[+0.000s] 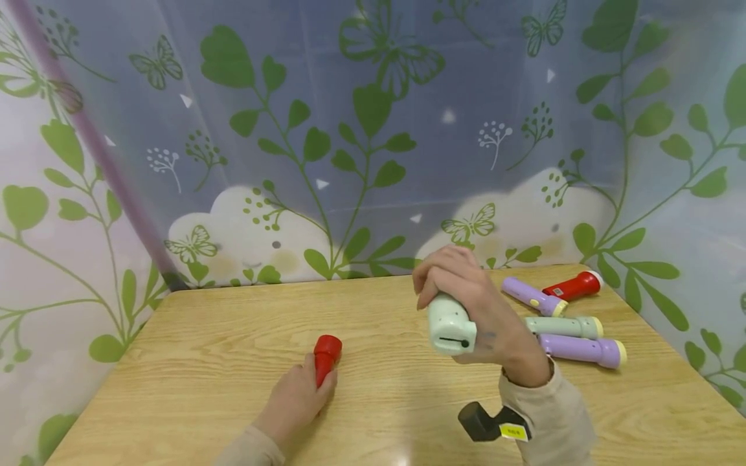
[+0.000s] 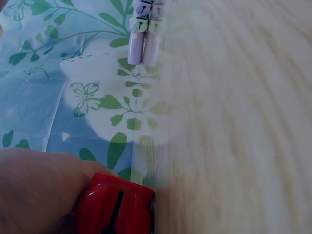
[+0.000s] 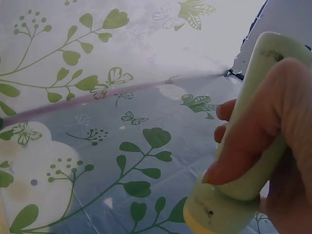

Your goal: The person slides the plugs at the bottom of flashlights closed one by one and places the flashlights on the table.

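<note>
On the left-middle of the table, my left hand (image 1: 296,396) grips a red flashlight (image 1: 327,351) by its narrow body, its wider end pointing away from me. The left wrist view shows the slotted end of that red flashlight (image 2: 116,207) beside the hand. My right hand (image 1: 466,288) is raised over the table, fingers wrapped around a pale green flashlight (image 1: 450,327). Its slotted end faces the head camera. From the right wrist, the thumb lies along the green flashlight (image 3: 265,73), and a yellow rim shows at its wide end.
Several flashlights lie at the table's right side: a purple one (image 1: 529,294) against a red one (image 1: 574,287), then a pale green one (image 1: 564,327) and another purple one (image 1: 583,351) nearer me. A leaf-patterned curtain (image 1: 303,129) stands behind the wooden table (image 1: 204,362).
</note>
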`<state>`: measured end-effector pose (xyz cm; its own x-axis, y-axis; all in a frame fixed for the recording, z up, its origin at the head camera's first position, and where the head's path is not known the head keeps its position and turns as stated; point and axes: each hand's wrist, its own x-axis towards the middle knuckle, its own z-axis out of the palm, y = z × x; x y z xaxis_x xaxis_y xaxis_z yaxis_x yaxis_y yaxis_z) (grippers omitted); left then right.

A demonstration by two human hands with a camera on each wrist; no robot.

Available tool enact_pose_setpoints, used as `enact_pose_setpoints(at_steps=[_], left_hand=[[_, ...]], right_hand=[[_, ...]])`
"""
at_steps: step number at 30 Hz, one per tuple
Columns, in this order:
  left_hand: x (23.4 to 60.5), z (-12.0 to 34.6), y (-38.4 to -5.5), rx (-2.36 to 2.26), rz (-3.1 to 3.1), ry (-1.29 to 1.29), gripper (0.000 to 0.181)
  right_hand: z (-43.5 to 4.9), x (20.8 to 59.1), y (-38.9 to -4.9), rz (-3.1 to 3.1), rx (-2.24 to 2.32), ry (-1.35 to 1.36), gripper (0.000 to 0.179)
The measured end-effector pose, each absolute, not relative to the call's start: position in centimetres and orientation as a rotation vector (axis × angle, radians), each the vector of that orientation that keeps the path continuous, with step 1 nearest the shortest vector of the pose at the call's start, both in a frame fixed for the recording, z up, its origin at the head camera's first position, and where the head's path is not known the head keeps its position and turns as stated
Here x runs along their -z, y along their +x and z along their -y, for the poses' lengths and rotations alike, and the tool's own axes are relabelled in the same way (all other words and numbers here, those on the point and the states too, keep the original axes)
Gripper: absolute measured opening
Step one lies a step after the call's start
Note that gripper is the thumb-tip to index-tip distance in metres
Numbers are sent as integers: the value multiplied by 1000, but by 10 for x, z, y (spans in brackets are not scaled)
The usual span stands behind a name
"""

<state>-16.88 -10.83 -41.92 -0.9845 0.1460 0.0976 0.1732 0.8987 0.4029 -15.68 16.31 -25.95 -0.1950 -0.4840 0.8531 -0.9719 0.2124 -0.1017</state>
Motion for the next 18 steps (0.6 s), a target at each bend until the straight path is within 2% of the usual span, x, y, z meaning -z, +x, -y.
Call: enact_pose_setpoints(at_steps=[3, 6, 9, 12, 14, 18], left_hand=[[418, 110, -168, 657, 2987, -268, 41], [417, 112, -170, 707, 3008, -277, 48], [409, 116, -175, 747, 3078, -254, 64], [392, 119, -176, 724, 3100, -240, 68], [376, 118, -173, 723, 3046, -270, 61], [337, 104, -156, 842, 2806, -474, 32]], right_hand=[[-162, 258, -156, 1746, -933, 1384, 33], [-162, 257, -155, 1694, -951, 1405, 48], [-161, 256, -154, 1670, -946, 1407, 52], [-160, 255, -154, 1663, -936, 1416, 53], [-159, 256, -154, 1660, -927, 1423, 53], [-158, 257, -155, 1661, -912, 1427, 57]])
